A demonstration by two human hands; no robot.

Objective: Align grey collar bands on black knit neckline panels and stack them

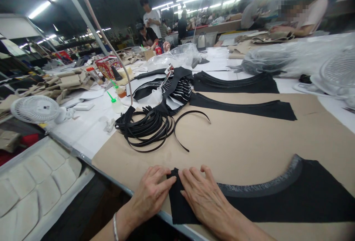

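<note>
A black curved fabric piece lies on the brown paper near the table's front edge, with a dark grey, shiny strip along its concave upper edge. At its left end, the thumb and fingers of my left hand close on the top corner. Beside it, my right hand rests palm down on the same piece, fingers stretched out and covering part of it. Further up lie a coil of black strips and a single curved black strip, both apart from my hands.
Black cut pieces and a striped black bundle lie behind on the brown paper. Small glue bottles, a white fan and a plastic bag stand further off. Cream padded panels are at lower left. Other people work in the background.
</note>
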